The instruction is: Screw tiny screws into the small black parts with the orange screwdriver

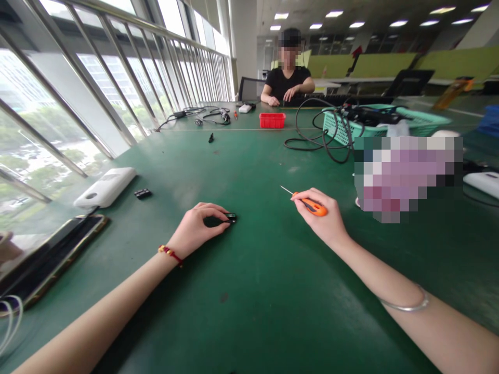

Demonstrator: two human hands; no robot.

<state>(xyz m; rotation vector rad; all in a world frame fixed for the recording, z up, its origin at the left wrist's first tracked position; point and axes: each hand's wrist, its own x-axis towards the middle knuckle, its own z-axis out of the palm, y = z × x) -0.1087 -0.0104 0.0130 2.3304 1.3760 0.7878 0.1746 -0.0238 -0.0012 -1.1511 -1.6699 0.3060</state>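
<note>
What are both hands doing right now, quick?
Left hand: closed, pinching a small black part between thumb and fingers.
Right hand: closed, holding an orange-handled screwdriver.

No text, label, brand, number or sign can be read: nothing is legible on the red bin (272,121), the small black piece (233,216) and orange screwdriver (318,209) in front of it, the white case (109,185) to its front left or the teal basket (337,128) to its right.
</note>
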